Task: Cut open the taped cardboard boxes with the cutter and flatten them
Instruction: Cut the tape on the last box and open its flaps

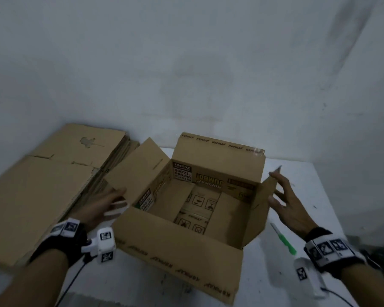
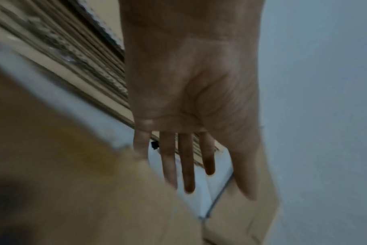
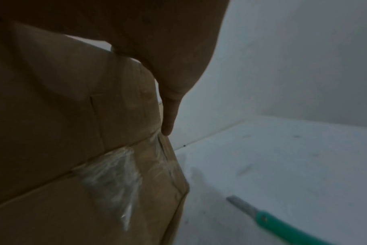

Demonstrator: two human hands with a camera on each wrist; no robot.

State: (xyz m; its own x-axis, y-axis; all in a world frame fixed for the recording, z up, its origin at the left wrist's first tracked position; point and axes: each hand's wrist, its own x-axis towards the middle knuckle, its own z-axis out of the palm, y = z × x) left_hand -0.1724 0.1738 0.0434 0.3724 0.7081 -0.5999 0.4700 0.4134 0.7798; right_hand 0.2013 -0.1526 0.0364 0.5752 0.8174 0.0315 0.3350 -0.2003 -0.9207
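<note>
An open cardboard box (image 1: 182, 242) stands on the white table (image 1: 319, 196), all of its top flaps folded outward. My left hand (image 1: 107, 203) reaches along the box's left side under the left flap, fingers (image 2: 186, 165) straight and spread, holding nothing. My right hand (image 1: 285, 196) lies with spread fingers against the upright right flap (image 1: 265, 196); one finger (image 3: 170, 116) runs down the box's corner above crumpled clear tape (image 3: 113, 175). The green cutter (image 1: 285, 240) lies loose on the table right of the box, its blade (image 3: 241, 203) out.
A stack of flattened cardboard (image 1: 42, 185) fills the left side of the table, its layered edges (image 2: 69, 54) close to my left hand. A pale wall (image 1: 208, 74) closes off the back. Bare table surface (image 3: 283, 157) extends to the right of the box.
</note>
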